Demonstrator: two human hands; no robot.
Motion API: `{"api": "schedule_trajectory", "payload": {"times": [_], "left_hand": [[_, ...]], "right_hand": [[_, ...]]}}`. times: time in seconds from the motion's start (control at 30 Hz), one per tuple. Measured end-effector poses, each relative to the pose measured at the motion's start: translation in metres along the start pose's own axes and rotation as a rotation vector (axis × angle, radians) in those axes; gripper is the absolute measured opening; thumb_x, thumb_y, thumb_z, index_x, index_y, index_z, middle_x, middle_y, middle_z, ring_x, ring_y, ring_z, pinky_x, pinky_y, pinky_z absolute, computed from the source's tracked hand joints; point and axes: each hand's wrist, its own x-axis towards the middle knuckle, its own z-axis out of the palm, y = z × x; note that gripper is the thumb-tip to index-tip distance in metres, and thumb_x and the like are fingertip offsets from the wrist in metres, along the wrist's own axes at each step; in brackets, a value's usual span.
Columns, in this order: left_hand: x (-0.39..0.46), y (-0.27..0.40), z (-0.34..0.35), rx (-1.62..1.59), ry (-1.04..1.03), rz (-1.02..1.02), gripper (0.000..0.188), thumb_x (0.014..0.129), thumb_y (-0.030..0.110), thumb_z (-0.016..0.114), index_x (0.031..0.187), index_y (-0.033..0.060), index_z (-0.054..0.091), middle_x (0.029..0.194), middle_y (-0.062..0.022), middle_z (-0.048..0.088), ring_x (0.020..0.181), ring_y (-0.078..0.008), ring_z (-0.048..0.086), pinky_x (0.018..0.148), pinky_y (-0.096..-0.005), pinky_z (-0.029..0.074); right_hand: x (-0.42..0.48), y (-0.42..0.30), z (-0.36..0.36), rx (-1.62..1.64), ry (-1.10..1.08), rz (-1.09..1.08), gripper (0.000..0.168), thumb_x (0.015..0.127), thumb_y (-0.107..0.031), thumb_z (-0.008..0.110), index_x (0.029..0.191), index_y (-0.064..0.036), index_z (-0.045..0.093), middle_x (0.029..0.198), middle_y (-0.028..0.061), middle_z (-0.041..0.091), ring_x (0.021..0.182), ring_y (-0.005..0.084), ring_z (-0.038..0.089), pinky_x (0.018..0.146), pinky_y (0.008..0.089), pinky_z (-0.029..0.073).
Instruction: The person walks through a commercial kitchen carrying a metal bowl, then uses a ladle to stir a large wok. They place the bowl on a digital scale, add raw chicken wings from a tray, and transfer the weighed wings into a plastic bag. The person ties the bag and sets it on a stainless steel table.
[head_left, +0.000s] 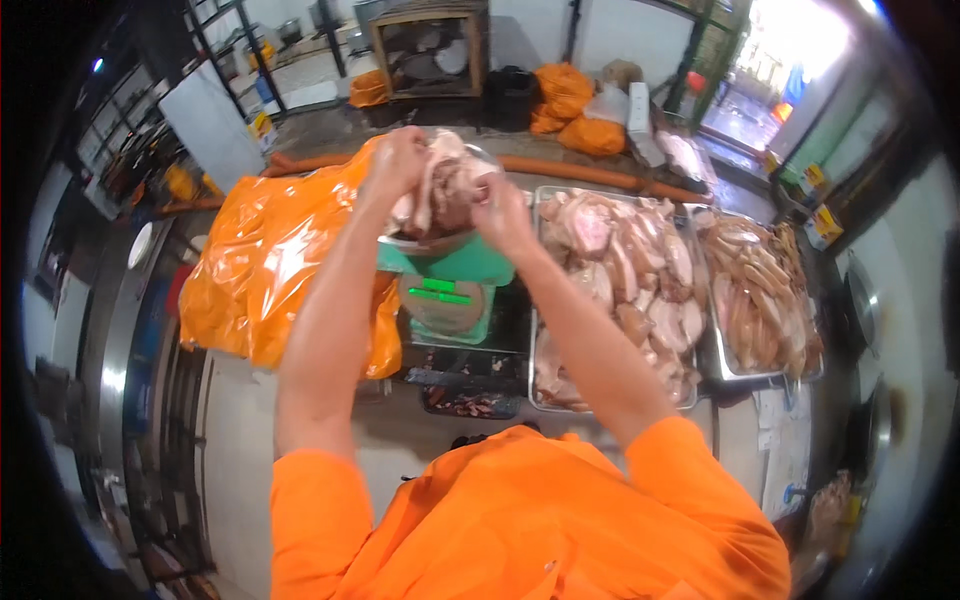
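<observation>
A bowl (429, 244) heaped with pieces of meat (448, 184) rests on a green kitchen scale (442, 300) with a lit display. My left hand (401, 161) is at the far left side of the heap, fingers bent against the meat or the bowl's rim; which one is unclear. At the right side of the heap, my right hand (501, 210) has its thumb and fingers pinched close to the meat. Whether either hand grips a piece cannot be made out. Orange plastic bags (262, 262) lie left of the scale, and a metal tray of meat slabs (622, 292) lies to its right.
A second metal tray of meat strips (757, 300) stands farther right. Below the scale is a dark tray with meat scraps (472, 403). An orange pipe (570, 171) runs behind the work area, with orange bags (562, 90) and a wood-framed cabinet (427, 56) beyond.
</observation>
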Motion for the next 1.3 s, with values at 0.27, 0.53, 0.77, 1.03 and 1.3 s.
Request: {"api": "schedule_trajectory", "payload": {"times": [0.27,0.53,0.77,1.03,1.3], "left_hand": [[-0.116,0.103,-0.005,-0.384,0.06,0.032,0.019,0.084,0.013,0.065,0.1,0.0035,0.063,0.082,-0.0096,0.066,0.07,-0.02,0.063,0.065,-0.0319,0.051],[-0.21,0.126,0.252,-0.27,-0.799,-0.153,0.037,0.074,0.02,0.07,0.101,-0.0037,0.062,0.088,-0.0182,0.067,0.082,-0.0314,0.066,0.074,-0.0387,0.053],[-0.258,0.222,0.307,-0.311,-0.55,-0.225,0.039,0.075,0.013,0.059,0.11,-0.0014,0.053,0.106,-0.027,0.059,0.107,-0.0406,0.053,0.088,-0.0491,0.044],[-0.185,0.153,0.329,-0.582,-0.516,-0.287,0.06,0.06,0.012,0.077,0.115,-0.0019,0.056,0.111,-0.0223,0.06,0.103,-0.0318,0.059,0.092,-0.0372,0.045],[-0.176,0.119,0.364,-0.523,-0.506,-0.515,0.066,0.057,0.008,0.08,0.117,-0.001,0.055,0.115,-0.0212,0.058,0.11,-0.0286,0.055,0.092,-0.0376,0.046]], "right_hand": [[-0.125,0.046,-0.107,0.001,0.122,0.34,0.038,0.075,-0.017,0.07,0.107,0.0,0.058,0.099,0.0166,0.06,0.084,0.0314,0.06,0.08,0.0374,0.049],[-0.22,0.18,-0.193,-0.996,-0.226,0.464,0.059,0.075,-0.017,0.062,0.131,-0.009,0.045,0.121,0.0185,0.051,0.114,0.0389,0.047,0.093,0.0502,0.04],[-0.221,0.206,-0.221,-0.961,-0.16,0.487,0.051,0.077,-0.011,0.056,0.126,-0.004,0.047,0.105,0.0203,0.056,0.1,0.0422,0.052,0.086,0.0499,0.043],[-0.226,0.232,-0.308,-0.565,0.141,0.607,0.06,0.076,-0.02,0.061,0.13,-0.003,0.043,0.119,0.0312,0.052,0.114,0.0414,0.05,0.098,0.0434,0.04],[-0.196,0.201,-0.279,-0.698,-0.247,0.996,0.09,0.062,-0.037,0.078,0.137,-0.01,0.036,0.13,0.0289,0.043,0.12,0.0471,0.043,0.099,0.0488,0.04]]}}
